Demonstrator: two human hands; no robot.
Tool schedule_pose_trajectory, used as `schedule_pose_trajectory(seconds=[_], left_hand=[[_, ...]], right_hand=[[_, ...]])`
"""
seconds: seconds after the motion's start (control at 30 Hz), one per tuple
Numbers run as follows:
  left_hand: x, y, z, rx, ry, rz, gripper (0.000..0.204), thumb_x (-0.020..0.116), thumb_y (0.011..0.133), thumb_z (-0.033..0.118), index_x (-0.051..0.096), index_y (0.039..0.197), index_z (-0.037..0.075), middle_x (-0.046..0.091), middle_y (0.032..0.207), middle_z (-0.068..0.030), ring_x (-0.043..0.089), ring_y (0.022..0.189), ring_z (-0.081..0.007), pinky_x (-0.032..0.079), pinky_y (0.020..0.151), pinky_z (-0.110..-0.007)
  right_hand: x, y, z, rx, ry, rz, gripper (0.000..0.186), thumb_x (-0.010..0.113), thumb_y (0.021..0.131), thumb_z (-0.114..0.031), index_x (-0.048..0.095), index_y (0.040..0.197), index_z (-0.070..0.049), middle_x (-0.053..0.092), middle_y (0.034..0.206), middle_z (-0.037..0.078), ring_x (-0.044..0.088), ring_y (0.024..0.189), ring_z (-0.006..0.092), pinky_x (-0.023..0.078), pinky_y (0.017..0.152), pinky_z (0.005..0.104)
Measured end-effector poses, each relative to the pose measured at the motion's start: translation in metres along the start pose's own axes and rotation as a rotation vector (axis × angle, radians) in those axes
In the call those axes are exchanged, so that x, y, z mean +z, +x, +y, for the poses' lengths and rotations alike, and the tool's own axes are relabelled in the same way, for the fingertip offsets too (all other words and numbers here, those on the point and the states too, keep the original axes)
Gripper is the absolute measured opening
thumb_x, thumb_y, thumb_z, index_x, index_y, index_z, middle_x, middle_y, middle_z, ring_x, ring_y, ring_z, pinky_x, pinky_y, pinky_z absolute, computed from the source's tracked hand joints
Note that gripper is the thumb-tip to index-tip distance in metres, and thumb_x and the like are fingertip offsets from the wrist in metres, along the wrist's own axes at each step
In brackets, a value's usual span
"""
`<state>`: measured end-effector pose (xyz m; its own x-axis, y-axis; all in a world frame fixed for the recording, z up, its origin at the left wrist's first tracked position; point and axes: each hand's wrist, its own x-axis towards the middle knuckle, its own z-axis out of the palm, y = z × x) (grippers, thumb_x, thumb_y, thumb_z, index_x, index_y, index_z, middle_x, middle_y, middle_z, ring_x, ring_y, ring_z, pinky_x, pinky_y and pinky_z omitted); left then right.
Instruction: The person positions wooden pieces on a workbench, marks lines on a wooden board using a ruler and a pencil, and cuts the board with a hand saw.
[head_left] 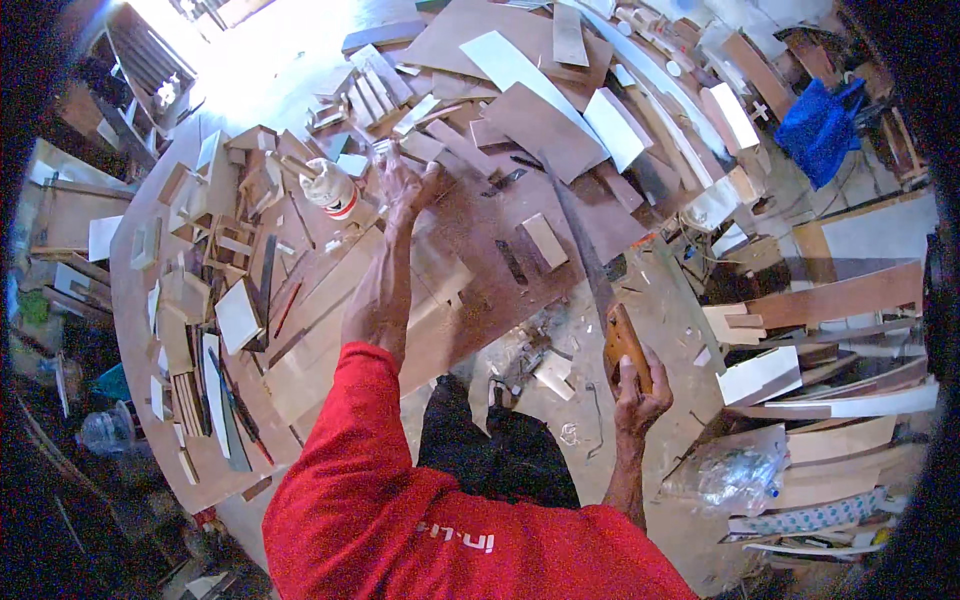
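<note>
My right hand (640, 385) is wrapped round the wooden handle of a handsaw (585, 240). Its long dark blade points away from me, over the right side of the workbench (480, 240). Far out over the bench, my left hand (405, 185) has its fingers apart, close to some wood offcuts (372, 97); nothing shows in its grip. Just left of that hand stands a white bottle (335, 192) with a red mark. A small pale wood block (545, 242) lies between the saw blade and a dark flat strip (510, 262).
Small wooden frames (232, 243) and boards crowd the bench's left side, with a red pencil-like stick (287, 308). Large panels (545, 130) are piled at the back. Stacked planks (840, 300) and a blue bag (818, 130) lie at right. Scraps (550, 370) litter the floor.
</note>
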<state>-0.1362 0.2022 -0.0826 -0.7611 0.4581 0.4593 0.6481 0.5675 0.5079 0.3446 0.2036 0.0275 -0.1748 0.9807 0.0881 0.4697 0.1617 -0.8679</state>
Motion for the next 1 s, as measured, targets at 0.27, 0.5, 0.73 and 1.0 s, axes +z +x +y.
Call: schedule_pose_trajectory(seconds=[0.27,0.5,0.73,1.0], left_hand=[[-0.018,-0.035,-0.001,0.086,0.125,0.028,0.072,0.068,0.075,0.030,0.047,0.132,-0.008,0.049,0.134,-0.0263,0.039,0.131,-0.0409,0.025,0.115,-0.049],[-0.125,-0.155,-0.037,-0.109,0.054,-0.234,0.077,0.075,0.074,0.035,0.044,0.135,0.000,0.047,0.137,-0.0244,0.039,0.132,-0.0412,0.035,0.110,-0.049],[-0.174,-0.194,-0.036,0.002,0.320,-0.590,0.107,0.081,0.065,0.052,0.031,0.146,0.004,0.032,0.152,-0.0218,0.026,0.144,-0.0405,0.021,0.114,-0.064],[-0.161,-0.174,-0.050,-0.070,0.249,-0.660,0.106,0.082,0.062,0.055,0.035,0.146,0.011,0.033,0.152,-0.0171,0.030,0.139,-0.0461,0.029,0.107,-0.067]], right_hand=[[-0.003,-0.018,-0.003,0.013,0.144,-0.082,0.032,0.071,0.085,-0.015,0.066,0.112,0.002,0.069,0.090,0.009,0.062,0.069,0.0151,0.052,0.065,0.0291],[-0.015,-0.040,-0.003,0.086,0.500,-0.331,0.032,0.070,0.086,-0.012,0.063,0.115,0.001,0.065,0.085,0.003,0.053,0.060,0.0057,0.046,0.052,0.0213],[0.005,-0.052,0.019,-0.102,0.330,-0.401,0.027,0.067,0.090,-0.011,0.060,0.113,0.002,0.060,0.080,0.002,0.051,0.060,0.0066,0.044,0.053,0.0232],[0.014,-0.058,0.020,-0.149,0.391,-0.374,0.029,0.064,0.089,-0.005,0.059,0.117,0.003,0.058,0.075,0.000,0.047,0.056,0.0044,0.039,0.048,0.0206]])
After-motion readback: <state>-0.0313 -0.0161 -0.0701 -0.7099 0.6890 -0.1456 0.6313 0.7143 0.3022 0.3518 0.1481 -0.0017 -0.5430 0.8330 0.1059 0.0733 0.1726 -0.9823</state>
